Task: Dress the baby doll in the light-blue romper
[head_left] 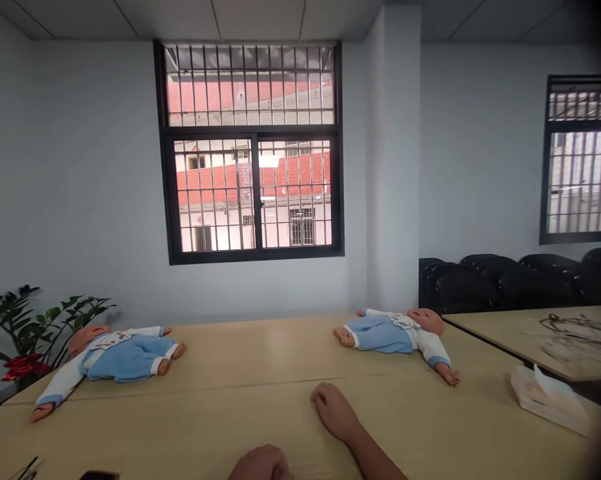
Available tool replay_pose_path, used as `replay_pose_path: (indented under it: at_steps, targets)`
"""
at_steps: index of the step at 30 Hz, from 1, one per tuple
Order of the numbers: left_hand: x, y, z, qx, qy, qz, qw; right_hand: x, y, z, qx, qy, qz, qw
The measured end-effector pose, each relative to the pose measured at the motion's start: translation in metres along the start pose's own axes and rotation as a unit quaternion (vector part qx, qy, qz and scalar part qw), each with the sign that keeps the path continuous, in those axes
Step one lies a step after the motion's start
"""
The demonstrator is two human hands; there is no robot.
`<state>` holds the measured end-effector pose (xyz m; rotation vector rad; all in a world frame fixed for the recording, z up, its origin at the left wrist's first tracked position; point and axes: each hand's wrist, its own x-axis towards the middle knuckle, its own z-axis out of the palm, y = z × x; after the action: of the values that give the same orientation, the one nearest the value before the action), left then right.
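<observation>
My right hand [334,410] rests on the wooden table [240,420] right of the middle, its fingers curled in; anything inside them is hidden. Lower down, my left hand [261,465] is closed at the bottom edge of the view, partly cut off. Beyond my right hand, to the right, a baby doll [388,333] in blue and white clothes lies on its back, head to the right. A second doll [125,358], dressed alike, lies at the left with its head to the left. Neither hand touches a doll.
A tissue pack [550,400] sits at the right. Tangled cables [575,330] lie on the adjoining table, with black chairs [520,283] behind. At the left stands a potted plant [25,327]. A dark object [99,475] is at the bottom left edge.
</observation>
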<state>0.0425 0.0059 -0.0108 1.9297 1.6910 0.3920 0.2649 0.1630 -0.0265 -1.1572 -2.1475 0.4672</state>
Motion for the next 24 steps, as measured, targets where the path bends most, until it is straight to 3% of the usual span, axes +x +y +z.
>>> replay_pose_path:
  at_steps: [7,12,24]
  targets:
    - [-0.004,0.004,-0.002,0.033,0.010,0.021,0.999,0.003,0.001,0.000,-0.007,-0.014,0.002,1.000]
    - [-0.006,0.000,0.001,0.015,0.034,0.024,0.999,0.004,0.001,-0.001,-0.011,-0.021,-0.006,1.000]
    - [0.000,-0.011,0.005,0.026,0.033,0.047,0.998,0.005,0.004,0.002,-0.001,-0.025,-0.018,1.000]
